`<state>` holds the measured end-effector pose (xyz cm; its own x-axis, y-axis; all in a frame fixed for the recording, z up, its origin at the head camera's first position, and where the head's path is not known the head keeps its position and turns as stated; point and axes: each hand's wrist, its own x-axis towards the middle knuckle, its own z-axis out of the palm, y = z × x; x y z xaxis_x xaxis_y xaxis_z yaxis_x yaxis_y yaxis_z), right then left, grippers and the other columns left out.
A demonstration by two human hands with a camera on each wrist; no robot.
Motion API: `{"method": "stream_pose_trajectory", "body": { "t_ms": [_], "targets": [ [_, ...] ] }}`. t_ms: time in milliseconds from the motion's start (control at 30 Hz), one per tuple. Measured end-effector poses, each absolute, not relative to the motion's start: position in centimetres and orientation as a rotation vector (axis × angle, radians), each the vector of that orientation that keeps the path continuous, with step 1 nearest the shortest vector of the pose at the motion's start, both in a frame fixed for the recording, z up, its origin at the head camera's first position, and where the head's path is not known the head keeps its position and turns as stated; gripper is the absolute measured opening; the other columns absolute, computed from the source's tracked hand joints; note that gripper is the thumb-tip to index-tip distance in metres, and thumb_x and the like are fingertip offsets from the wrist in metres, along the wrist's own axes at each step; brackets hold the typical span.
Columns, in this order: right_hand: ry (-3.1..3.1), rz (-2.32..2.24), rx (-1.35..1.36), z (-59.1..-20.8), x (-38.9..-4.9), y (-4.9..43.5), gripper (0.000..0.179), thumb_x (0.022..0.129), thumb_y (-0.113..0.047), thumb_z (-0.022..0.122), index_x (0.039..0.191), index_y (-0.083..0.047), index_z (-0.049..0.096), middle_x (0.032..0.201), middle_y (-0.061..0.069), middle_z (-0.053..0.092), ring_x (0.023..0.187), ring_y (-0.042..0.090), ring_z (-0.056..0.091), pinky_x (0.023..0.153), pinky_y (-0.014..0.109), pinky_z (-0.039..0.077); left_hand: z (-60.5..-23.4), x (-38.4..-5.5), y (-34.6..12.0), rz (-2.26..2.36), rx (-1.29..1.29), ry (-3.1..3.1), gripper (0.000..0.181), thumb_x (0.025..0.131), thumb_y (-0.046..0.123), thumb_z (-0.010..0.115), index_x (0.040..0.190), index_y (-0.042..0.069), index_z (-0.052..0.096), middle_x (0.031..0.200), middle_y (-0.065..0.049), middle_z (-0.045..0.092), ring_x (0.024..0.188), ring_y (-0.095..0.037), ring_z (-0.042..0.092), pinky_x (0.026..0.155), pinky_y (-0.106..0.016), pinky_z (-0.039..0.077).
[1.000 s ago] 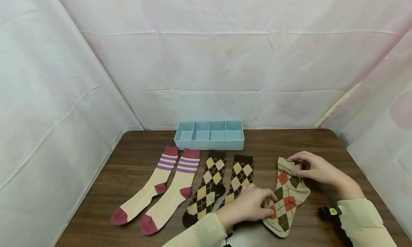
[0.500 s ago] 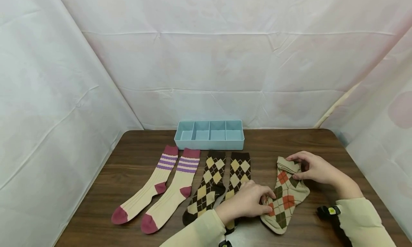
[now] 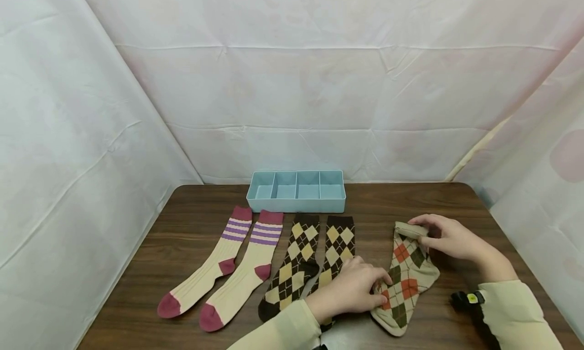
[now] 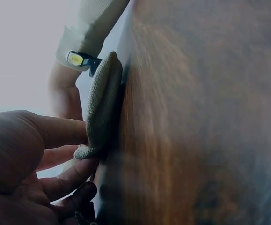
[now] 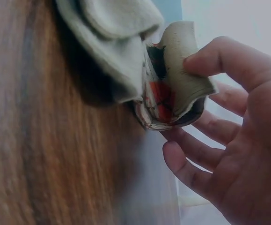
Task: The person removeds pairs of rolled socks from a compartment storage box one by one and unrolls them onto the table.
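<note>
A beige argyle sock (image 3: 403, 269) with orange and green diamonds lies at the right of the table, toe toward me. My right hand (image 3: 449, 237) pinches its cuff between thumb and fingers; in the right wrist view the cuff (image 5: 182, 70) is folded over and lifted, with patterned layers inside. My left hand (image 3: 353, 287) pinches the sock's left edge near the toe, and the left wrist view shows the beige fabric (image 4: 102, 103) raised between thumb and fingers. Under my left forearm, a dark brown argyle sock (image 3: 338, 243) is partly hidden. Whether the beige bundle is one sock or two, I cannot tell.
Another brown argyle sock (image 3: 292, 264) lies left of the first. Two cream socks, one striped sock (image 3: 214, 264) and its match (image 3: 248, 269), lie farther left. A light blue box (image 3: 296, 204) with several compartments stands at the table's back edge, before a white curtain (image 3: 292, 86).
The beige sock's cuff, earlier showing crumpled double edges, now lies as a smoother band under my right hand. My left hand has barely moved. The brown sock beside it was straightened slightly leftward.
</note>
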<state>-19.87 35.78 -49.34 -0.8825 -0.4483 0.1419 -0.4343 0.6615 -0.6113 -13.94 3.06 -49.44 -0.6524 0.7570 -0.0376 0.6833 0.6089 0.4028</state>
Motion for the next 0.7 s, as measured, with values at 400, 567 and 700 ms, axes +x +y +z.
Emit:
{"method": "stream_pose_trajectory", "body": {
  "t_ms": [400,567,700],
  "targets": [
    [2.946,-0.908,-0.461,-49.2,-20.4,35.9,0.04,0.118,-0.028,0.054,0.15,-0.004,0.057,0.114,0.009,0.074,0.097,0.027,0.071,0.079,0.05,0.056,-49.1,-12.9,3.4,0.47,1.246,2.626,0.034,0.096,0.041,0.084,0.129,0.036,0.077,0.08,0.024,0.056,0.091,0.0,0.042,0.086,-0.023,0.032],
    [3.015,-0.89,-0.374,-50.2,-20.8,36.0,0.037,0.116,-0.027,0.057,0.141,-0.001,0.062,0.108,0.011,0.074,0.092,0.031,0.071,0.079,0.057,0.056,-49.3,-12.6,3.5,0.454,1.252,2.637,0.033,0.095,0.042,0.084,0.127,0.038,0.077,0.084,0.026,0.058,0.091,0.0,0.041,0.087,-0.022,0.031],
    [3.021,-0.899,-0.326,-50.9,-21.0,35.9,0.037,0.114,-0.028,0.062,0.14,-0.002,0.061,0.103,0.008,0.072,0.085,0.022,0.066,0.075,0.049,0.053,-49.4,-12.5,3.5,0.449,1.26,2.633,0.032,0.096,0.043,0.084,0.126,0.038,0.077,0.081,0.025,0.056,0.09,0.0,0.04,0.085,-0.022,0.03]
  ]
}}
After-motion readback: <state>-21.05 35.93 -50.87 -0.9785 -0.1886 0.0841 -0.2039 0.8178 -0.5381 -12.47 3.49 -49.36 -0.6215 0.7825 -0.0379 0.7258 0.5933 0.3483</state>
